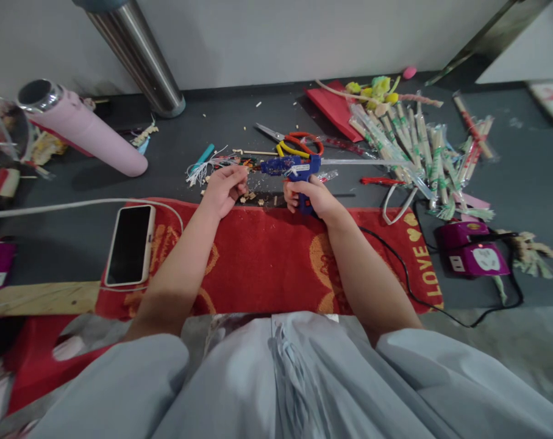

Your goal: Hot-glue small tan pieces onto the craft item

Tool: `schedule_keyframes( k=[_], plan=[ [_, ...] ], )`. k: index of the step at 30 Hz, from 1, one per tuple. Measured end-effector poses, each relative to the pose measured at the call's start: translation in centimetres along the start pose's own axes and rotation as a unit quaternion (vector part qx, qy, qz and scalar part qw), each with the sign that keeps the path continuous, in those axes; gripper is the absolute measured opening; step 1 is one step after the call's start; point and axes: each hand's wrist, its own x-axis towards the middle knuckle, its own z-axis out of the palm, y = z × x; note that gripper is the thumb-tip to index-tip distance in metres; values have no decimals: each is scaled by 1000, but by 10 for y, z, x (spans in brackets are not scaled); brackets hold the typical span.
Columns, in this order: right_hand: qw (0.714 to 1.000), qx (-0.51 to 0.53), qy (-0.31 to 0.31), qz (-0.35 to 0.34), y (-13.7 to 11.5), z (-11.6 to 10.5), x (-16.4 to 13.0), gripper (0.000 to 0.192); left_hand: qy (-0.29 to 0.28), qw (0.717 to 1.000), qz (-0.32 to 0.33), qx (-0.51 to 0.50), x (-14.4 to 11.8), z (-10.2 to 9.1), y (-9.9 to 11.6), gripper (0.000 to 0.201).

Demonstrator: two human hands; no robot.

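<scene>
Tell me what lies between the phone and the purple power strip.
In the head view, the red towel spans between the phone and the power strip, with both forearms across it and a black cord near the strip.

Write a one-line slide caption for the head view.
Right hand holds a blue glue gun, nozzle toward a small tasselled piece in the left hand, above a red towel.

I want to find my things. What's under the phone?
The phone lies on the red towel, overlapping its left edge. A white cable runs behind it. Whatever is beneath the phone is hidden.
</scene>
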Motion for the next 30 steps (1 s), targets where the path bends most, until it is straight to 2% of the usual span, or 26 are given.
schedule_keyframes(
  k=[6, 18, 30],
  plan=[
    [1000, -8, -7, 1, 0, 0, 0, 34, -4, 1000, 1, -13, 0, 0, 0, 23],
    [1000, -8, -10, 0, 0, 0, -1, 30, 2, 1000, 1, -6, 0, -1, 1, 21],
    [1000, 4, 2, 3, 1, 0, 0, 28, -15, 1000, 17, -14, 1, -3, -1, 30]
  ],
)
